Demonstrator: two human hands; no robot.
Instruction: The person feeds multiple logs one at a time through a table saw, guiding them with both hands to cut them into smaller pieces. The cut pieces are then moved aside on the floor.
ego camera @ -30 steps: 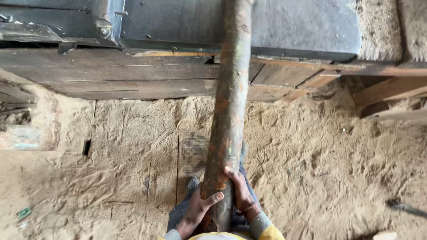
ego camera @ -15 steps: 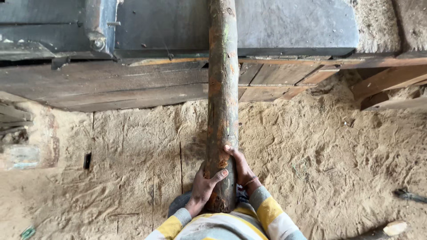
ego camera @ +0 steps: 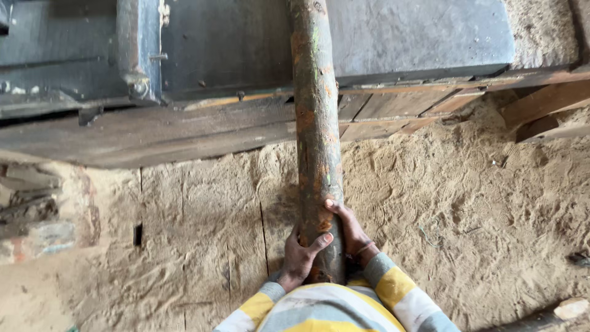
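Both hands wrapped round the near end of a long round log, bark mottled brown, rust-orange and a bit of green. Left hand grips from the left side, fingers curled over the wood, thumb laid across the front. Right hand clasps from the right, slightly higher up, fingers closed tight against the bark; thin band at the wrist. Neither hand spread, both pressed shut on the log

Log runs nearly straight away from the person, from the hands at lower centre up to the top edge of the view, tilting a little left at the far end. Far part lies over the grey metal machine bed and crosses the dark wooden beam under it. Cannot tell whether the log actually rests on the metal or hangs just above it

Sleeves striped yellow, grey and white, at the bottom edge

Floor covered in pale sawdust, shoe prints pressed in on the right half. Flat boards with dark seams show through under the dust left of the log. Vertical grey steel post with a bolt at its foot, upper left. Loose timber offcuts at the right beside the machine. Pile of dusty scrap planks at far left. Pale wood chunk in the lower right corner, well apart from the hands
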